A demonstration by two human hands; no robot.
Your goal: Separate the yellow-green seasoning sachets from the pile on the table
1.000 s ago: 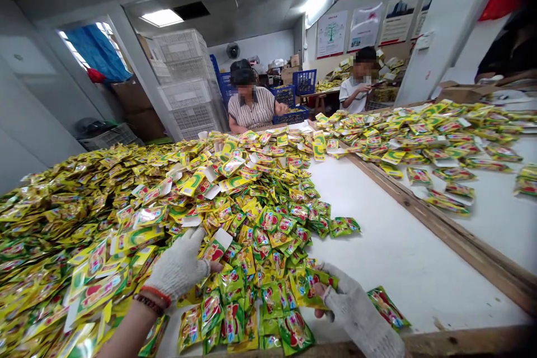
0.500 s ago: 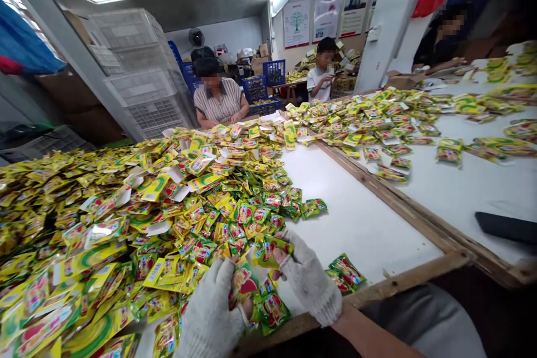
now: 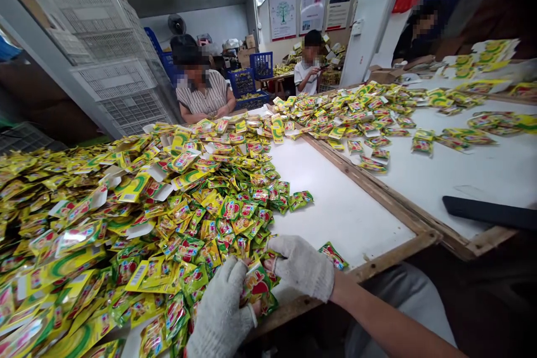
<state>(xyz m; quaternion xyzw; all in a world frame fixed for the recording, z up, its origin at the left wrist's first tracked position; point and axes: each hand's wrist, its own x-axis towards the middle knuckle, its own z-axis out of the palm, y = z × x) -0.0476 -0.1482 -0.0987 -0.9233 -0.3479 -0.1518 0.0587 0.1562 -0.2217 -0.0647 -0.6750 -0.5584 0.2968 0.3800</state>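
Note:
Both my hands wear white knit gloves at the near edge of the white table. My left hand is closed around a small stack of green and yellow sachets. My right hand rests against the same stack from the right, fingers curled on it. A large heap of yellow and green sachets fills the table to the left and behind my hands. One loose sachet lies just right of my right hand.
A wooden rail divides this table from another white table with more sachets and a flat black object. Three people sit at the far side. White crates and blue baskets stand behind.
My hands came together at the table's near edge, gathering sachets into one stack held between them. The view swung right and down.

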